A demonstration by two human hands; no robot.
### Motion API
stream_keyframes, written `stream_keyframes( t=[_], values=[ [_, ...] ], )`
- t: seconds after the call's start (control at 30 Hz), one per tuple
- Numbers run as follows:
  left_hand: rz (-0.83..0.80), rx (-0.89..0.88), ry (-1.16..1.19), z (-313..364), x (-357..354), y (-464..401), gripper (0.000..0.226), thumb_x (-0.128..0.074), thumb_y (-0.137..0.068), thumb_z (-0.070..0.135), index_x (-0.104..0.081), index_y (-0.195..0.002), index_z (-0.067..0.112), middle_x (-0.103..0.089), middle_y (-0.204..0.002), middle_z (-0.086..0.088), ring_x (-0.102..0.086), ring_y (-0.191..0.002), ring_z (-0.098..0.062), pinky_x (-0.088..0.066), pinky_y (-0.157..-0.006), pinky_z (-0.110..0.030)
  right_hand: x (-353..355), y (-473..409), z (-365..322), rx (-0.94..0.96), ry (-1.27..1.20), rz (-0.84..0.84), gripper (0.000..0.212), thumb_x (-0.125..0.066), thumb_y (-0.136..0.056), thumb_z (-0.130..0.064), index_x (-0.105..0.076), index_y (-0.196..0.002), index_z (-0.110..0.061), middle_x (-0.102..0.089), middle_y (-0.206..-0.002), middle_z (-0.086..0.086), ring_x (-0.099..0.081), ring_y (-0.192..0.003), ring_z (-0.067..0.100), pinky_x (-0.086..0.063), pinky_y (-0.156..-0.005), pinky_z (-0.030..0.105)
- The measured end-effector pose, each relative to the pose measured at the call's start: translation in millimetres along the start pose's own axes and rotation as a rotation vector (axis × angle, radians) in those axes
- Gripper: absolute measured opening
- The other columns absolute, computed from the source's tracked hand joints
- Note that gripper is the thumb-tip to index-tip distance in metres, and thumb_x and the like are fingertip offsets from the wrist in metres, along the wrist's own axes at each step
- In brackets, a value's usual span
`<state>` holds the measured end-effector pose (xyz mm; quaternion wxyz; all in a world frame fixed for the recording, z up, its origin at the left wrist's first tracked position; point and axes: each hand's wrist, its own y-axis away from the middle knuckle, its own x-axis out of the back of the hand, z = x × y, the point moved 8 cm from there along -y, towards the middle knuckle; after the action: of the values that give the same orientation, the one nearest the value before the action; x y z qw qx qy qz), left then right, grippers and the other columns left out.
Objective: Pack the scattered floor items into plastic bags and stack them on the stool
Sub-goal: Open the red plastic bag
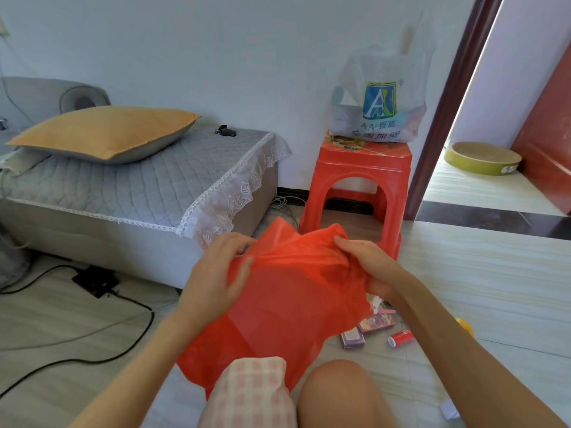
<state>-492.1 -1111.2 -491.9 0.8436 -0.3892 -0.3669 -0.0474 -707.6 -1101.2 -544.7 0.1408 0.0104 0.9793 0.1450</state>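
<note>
A red plastic bag point(278, 310) hangs in front of me, over my knees. My left hand point(216, 270) pinches its top left edge and my right hand point(367, 267) grips the top right edge. Beyond it stands a red plastic stool point(358, 180) with a filled white plastic bag point(380, 100) on its seat. On the floor to the right of the red bag lie small boxes point(367, 329) and a red tube point(401, 337); the bag hides part of them.
A grey sofa point(129, 186) with an orange cushion point(105, 134) fills the left side. Black cables and a power strip point(95, 281) lie on the floor at the left. An open doorway point(482, 168) is at the right, with a round yellow tray point(482, 157) beyond it.
</note>
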Motion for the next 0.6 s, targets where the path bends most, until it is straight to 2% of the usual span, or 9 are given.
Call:
stream_keyframes(
  t=[0.07, 0.1, 0.17, 0.23, 0.3, 0.37, 0.47, 0.53, 0.6],
  values=[
    [-0.097, -0.338, -0.167, 32, -19, 2, 0.040, -0.055, -0.085, 0.038, -0.051, -0.120, 0.021, -0.056, -0.120, -0.002, -0.052, -0.108, -0.015, -0.041, -0.090, -0.026, -9, -5, 0, -0.029, 0.032, 0.014, 0.023, -0.056, -0.090, -0.023, -0.066, -0.081, -0.005, -0.068, -0.063, 0.004, -0.063, -0.053, 0.012, -0.054, -0.054, 0.022],
    [-0.142, -0.419, -0.241, 38, -30, 2, 0.046, -0.057, -0.083, 0.039, -0.049, -0.124, 0.021, -0.055, -0.125, -0.005, -0.052, -0.111, -0.019, -0.042, -0.090, -0.029, -15, -6, 0, -0.040, 0.052, -0.003, 0.022, -0.057, -0.090, -0.024, -0.067, -0.081, -0.006, -0.068, -0.063, 0.004, -0.063, -0.054, 0.012, -0.053, -0.055, 0.022],
    [-0.153, -0.441, -0.281, 41, -41, -1, 0.039, -0.054, -0.085, 0.032, -0.050, -0.121, 0.020, -0.059, -0.120, -0.007, -0.057, -0.104, -0.022, -0.045, -0.084, -0.032, -25, -10, 0, -0.031, 0.066, -0.036, 0.021, -0.057, -0.090, -0.023, -0.067, -0.082, -0.006, -0.069, -0.067, 0.004, -0.063, -0.057, 0.011, -0.054, -0.057, 0.022],
    [-0.094, -0.404, -0.247, 40, -37, -5, 0.021, -0.047, -0.089, 0.025, -0.058, -0.104, 0.016, -0.066, -0.101, -0.006, -0.063, -0.085, -0.024, -0.044, -0.072, -0.032, -27, -10, -3, 0.030, 0.162, -0.027, 0.018, -0.059, -0.089, -0.023, -0.066, -0.090, -0.007, -0.069, -0.076, 0.003, -0.063, -0.064, 0.009, -0.053, -0.063, 0.020],
    [-0.106, -0.257, -0.287, 29, -34, -14, 0.029, -0.041, -0.090, 0.031, -0.064, -0.089, 0.014, -0.067, -0.086, -0.003, -0.063, -0.075, -0.025, -0.044, -0.066, -0.034, -16, -12, -13, 0.168, 0.577, 0.100, 0.030, -0.066, -0.083, -0.032, -0.060, -0.106, -0.013, -0.062, -0.090, 0.000, -0.058, -0.079, 0.009, -0.048, -0.070, 0.020],
    [-0.145, 0.012, -0.371, 9, -27, -22, 0.036, -0.038, -0.090, 0.037, -0.066, -0.088, 0.014, -0.068, -0.083, -0.004, -0.063, -0.079, -0.028, -0.048, -0.064, -0.038, 3, -10, -21, 0.316, 0.879, 0.343, 0.051, -0.072, -0.074, -0.041, -0.053, -0.116, -0.018, -0.054, -0.095, -0.001, -0.054, -0.088, 0.012, -0.045, -0.076, 0.025],
    [-0.105, 0.320, -0.332, -14, -12, -28, 0.022, -0.051, -0.089, 0.032, -0.066, -0.087, 0.016, -0.068, -0.085, -0.007, -0.060, -0.086, -0.031, -0.048, -0.070, -0.037, 16, 9, -18, 0.446, 0.698, 0.609, 0.055, -0.072, -0.073, -0.041, -0.051, -0.118, -0.017, -0.048, -0.106, -0.002, -0.050, -0.105, 0.019, -0.042, -0.092, 0.033],
    [-0.068, 0.405, -0.280, -24, -6, -30, 0.019, -0.054, -0.085, 0.029, -0.061, -0.072, 0.017, -0.065, -0.076, -0.005, -0.059, -0.082, -0.029, -0.043, -0.065, -0.033, 9, 18, -9, 0.549, 0.688, 0.674, 0.053, -0.073, -0.073, -0.038, -0.051, -0.117, -0.016, -0.046, -0.106, -0.003, -0.048, -0.107, 0.019, -0.039, -0.095, 0.031],
    [-0.055, 0.450, -0.196, -32, -1, -32, 0.017, -0.056, -0.082, 0.027, -0.058, -0.066, 0.023, -0.061, -0.068, 0.000, -0.060, -0.078, -0.024, -0.039, -0.063, -0.029, -1, 18, 4, 0.555, 0.702, 0.643, 0.059, -0.074, -0.073, -0.039, -0.051, -0.121, -0.013, -0.048, -0.111, -0.002, -0.047, -0.111, 0.017, -0.035, -0.097, 0.028]
  ],
)
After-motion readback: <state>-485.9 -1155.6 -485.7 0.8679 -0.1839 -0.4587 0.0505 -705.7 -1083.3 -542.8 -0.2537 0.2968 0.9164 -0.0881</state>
